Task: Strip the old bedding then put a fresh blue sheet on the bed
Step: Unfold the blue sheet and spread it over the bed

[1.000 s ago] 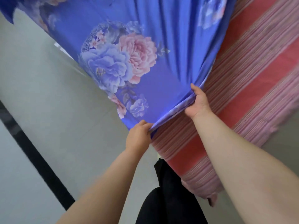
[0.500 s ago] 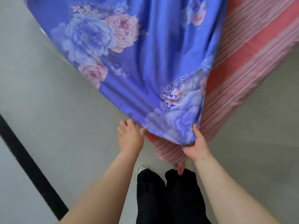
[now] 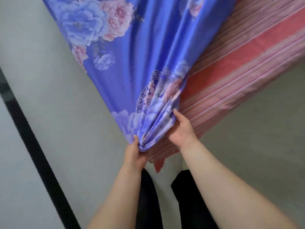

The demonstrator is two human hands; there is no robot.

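Finding: the blue sheet (image 3: 132,66), printed with pink and pale flowers, now reaches the bed's near corner. A second ago its hem was held partway up the striped red-and-pink mattress cover (image 3: 244,63), with much of that cover bare below the hands; half a second ago the bunched cloth was drawn down toward the corner. The gather now sits over the corner itself.

Grip: the left hand (image 3: 133,156) pinches the point of the gathered folds, thumb on top, fingers curled beneath. The right hand (image 3: 180,131) clasps the same bundle just above and to the side, thumb along the folds, fingers tucked under; how far they close cannot be told.

Position: above the grip the sheet fans out taut across the bed. Beside the right hand the striped cover is exposed. Below the grip a red flap of that cover hangs free.

Assessment: the corner is apparently reached; spreading or tucking over the uncovered side remains.
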